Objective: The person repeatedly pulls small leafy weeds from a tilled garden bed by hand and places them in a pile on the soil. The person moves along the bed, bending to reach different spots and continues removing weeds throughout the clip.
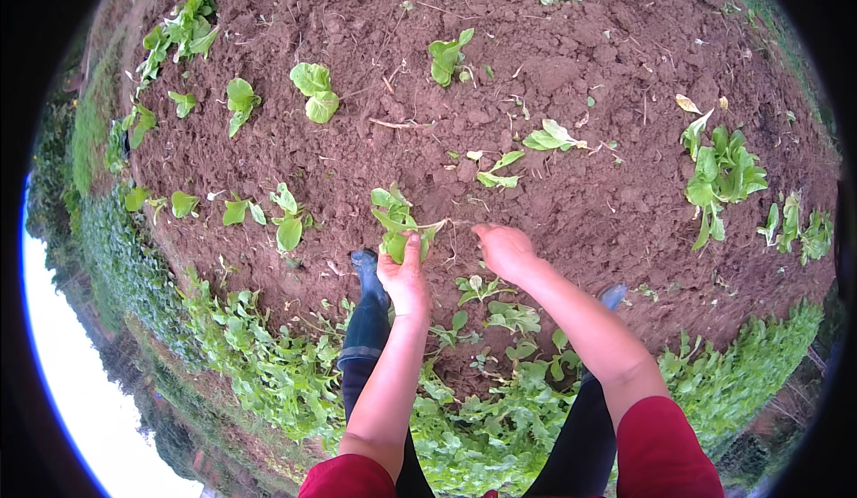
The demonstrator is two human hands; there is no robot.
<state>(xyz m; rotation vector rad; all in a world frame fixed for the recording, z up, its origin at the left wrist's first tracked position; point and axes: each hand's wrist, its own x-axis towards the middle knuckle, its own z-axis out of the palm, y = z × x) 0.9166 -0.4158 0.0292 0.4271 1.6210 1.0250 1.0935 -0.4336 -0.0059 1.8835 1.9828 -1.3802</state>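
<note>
My left hand (406, 277) grips a leafy green seedling (394, 217) by its leaves, thumb on top. The seedling's pale stem and thin bare roots (452, 225) stick out to the right, above the brown soil. Close to the root tips is my right hand (503, 249), its fingers curled and pointing left. Whether those fingers pinch a root end is too small to tell. Below the hands, several small leafy plants (477, 289) stand in the soil between my boots.
Tilled soil (576, 69) spreads ahead, with single seedlings (313, 93) set apart on it. Loose seedling bunches lie at right (723, 170) and upper left (191, 26). Dense greens (268, 357) grow around my legs. My left rubber boot (367, 310) stands at the bed's edge.
</note>
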